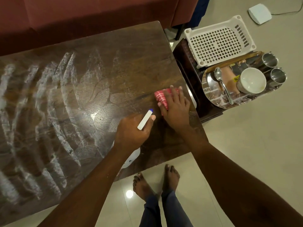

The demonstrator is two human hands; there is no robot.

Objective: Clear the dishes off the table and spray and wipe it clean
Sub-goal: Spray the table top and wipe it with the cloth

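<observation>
Sofa: a maroon upholstered sofa (82, 17) runs along the 11 to 12 o'clock edge of the view, behind the table.
Table: a dark brown wooden rectangular table (131, 54) fills the view from 9 o'clock to the centre.
Smears: white curved streaks of wet foam (41, 95) cover the table's 9 o'clock half. The 3 o'clock end looks darker and mostly free of streaks.
Left hand: the left hand (132, 130), just at 6 o'clock of centre, has its fingers curled round the top of a white plastic spray bottle with a blue-tipped nozzle (145, 120). The nozzle points toward 1 o'clock, and the bottle's body shows under the wrist.
Feet: two bare feet (155, 181) stand on the pale tiled floor at 6 o'clock, by the table's near edge.
Right hand: the right hand (175, 108) lies flat with its fingers spread, pressing on a folded red and white cloth (161, 97) on the table near its 3 o'clock end.
Stand: a low dark stand (185, 63) is at 3 o'clock of the table.
Basket: a white perforated plastic basket (218, 41) sits at 1 o'clock on the stand.
Tray: a shiny steel tray (209, 89) at 3 o'clock holds a steel spoon (223, 84), a white ceramic cup (252, 80) and two steel tumblers (269, 60).
Floor: a white flat box with a cord (259, 13) lies at 1 o'clock.
</observation>
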